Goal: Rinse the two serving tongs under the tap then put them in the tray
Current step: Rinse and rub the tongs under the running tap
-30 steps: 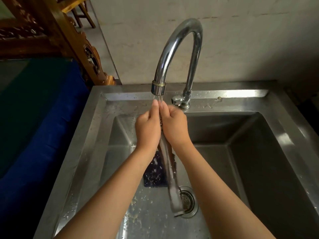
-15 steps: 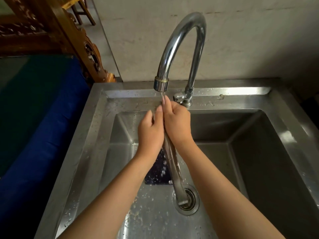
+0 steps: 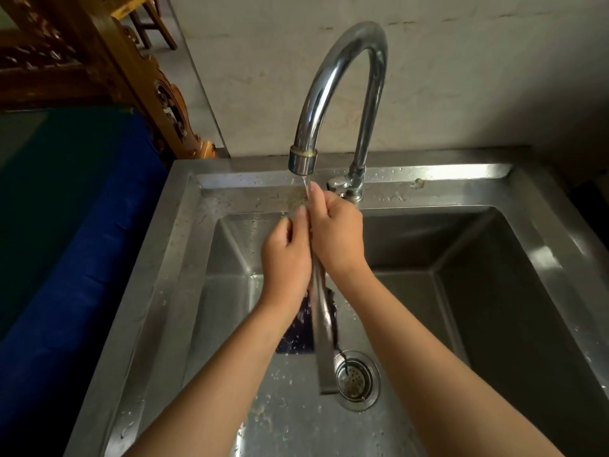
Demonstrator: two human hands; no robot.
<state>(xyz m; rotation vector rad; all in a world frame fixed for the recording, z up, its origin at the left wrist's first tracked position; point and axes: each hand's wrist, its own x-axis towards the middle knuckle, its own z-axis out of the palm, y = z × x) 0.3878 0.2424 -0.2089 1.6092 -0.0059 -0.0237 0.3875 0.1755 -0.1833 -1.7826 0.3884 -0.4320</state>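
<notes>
While water runs from tap (image 3: 336, 94), both hands (image 3: 313, 245) around tongs (image 3: 322, 328).

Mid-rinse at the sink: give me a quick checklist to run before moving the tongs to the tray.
1. Water running from tap: ok.
2. Tongs under the stream: ok, upper end only.
3. Left hand and right hand both on the tongs: ok.
4. Both tongs rinsed: cannot tell; only one metal piece is distinguishable.
5. Tray located: not ok, none in view.
6. Sink drain unblocked: ok.
</notes>
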